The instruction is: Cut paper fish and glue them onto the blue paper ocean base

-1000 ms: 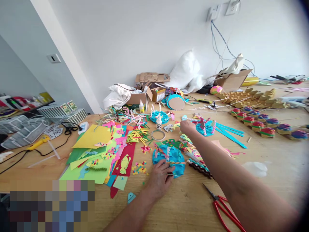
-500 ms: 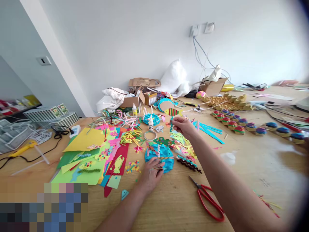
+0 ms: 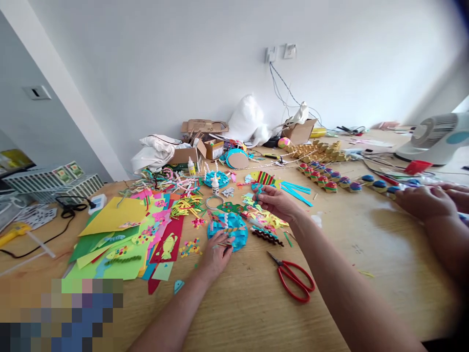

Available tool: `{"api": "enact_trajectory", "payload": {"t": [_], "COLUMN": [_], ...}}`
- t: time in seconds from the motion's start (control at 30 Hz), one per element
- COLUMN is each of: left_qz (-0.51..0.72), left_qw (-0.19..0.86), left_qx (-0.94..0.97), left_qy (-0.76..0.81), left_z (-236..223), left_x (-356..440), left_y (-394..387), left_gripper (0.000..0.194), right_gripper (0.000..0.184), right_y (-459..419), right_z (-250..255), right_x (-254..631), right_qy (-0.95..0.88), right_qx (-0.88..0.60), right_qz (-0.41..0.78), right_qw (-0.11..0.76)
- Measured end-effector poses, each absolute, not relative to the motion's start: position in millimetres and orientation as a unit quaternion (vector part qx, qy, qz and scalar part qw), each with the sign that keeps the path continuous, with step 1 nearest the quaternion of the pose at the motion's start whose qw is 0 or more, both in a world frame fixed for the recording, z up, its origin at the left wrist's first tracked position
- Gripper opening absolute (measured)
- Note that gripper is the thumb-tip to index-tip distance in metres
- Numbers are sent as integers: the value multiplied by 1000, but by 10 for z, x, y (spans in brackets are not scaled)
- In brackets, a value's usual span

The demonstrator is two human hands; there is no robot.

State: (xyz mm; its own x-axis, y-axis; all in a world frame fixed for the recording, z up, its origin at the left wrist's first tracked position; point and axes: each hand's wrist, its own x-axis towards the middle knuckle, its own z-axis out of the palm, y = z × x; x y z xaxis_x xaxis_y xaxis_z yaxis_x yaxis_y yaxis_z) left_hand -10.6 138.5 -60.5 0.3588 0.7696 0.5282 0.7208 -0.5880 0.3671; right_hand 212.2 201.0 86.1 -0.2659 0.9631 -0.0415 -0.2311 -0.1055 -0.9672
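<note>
Against a white wall [image 3: 164, 63], a wooden worktop [image 3: 249, 318] is strewn with paper crafts. A blue paper-covered disc [image 3: 240, 239] is touched at its near edge by the left hand [image 3: 216, 259], whose exact grip cannot be told. Beyond the disc and to its right, a turquoise wavy stem [image 3: 257, 189] is pinched in the right hand's [image 3: 278, 201] closed grip, with a striped paper fish [image 3: 266, 179] just above. The fish appears to be being handled by its stem; a light, level grip is judged to be called for. Red-handled scissors [image 3: 280, 263] are laid nearer, right of the disc.
</note>
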Motion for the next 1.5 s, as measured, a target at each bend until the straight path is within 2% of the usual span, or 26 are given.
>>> {"api": "enact_trajectory", "payload": {"t": [0.27,0.57,0.67,0.77,0.87,1.1,1.27,1.5], "left_qz": [337,338,325,317,323,332,326,337], "left_qw": [20,18,15,17,24,32,25,20], "left_qx": [829,826,826,825,824,825,827,824], "left_qy": [447,451,461,468,466,456,458,454], "left_z": [-631,-625,-593,-572,-575,-589,-580,-583], "left_x": [-115,-103,-95,-91,-92,-97,-98,-86], "left_y": [1407,1407,1391,1378,1376,1382,1378,1383], "left_gripper": [28,27,27,27,27,26,27,25], "right_gripper": [29,33,25,13,12,10,16,22], "right_y": [1835,1393,1353,1364,1368,1350,1389,1417], "right_z": [650,225,28,-93,-103,-4,-4,-11], "right_x": [2300,2226,2153,2108,2090,2049,2002,1896], "right_qy": [-483,-548,-581,-659,-708,-741,-745,-768], "right_qx": [-434,-495,-506,-545,-585,-622,-646,-626], "right_qz": [602,558,529,434,341,234,167,121], "right_qw": [465,377,357,283,203,97,13,-55]}}
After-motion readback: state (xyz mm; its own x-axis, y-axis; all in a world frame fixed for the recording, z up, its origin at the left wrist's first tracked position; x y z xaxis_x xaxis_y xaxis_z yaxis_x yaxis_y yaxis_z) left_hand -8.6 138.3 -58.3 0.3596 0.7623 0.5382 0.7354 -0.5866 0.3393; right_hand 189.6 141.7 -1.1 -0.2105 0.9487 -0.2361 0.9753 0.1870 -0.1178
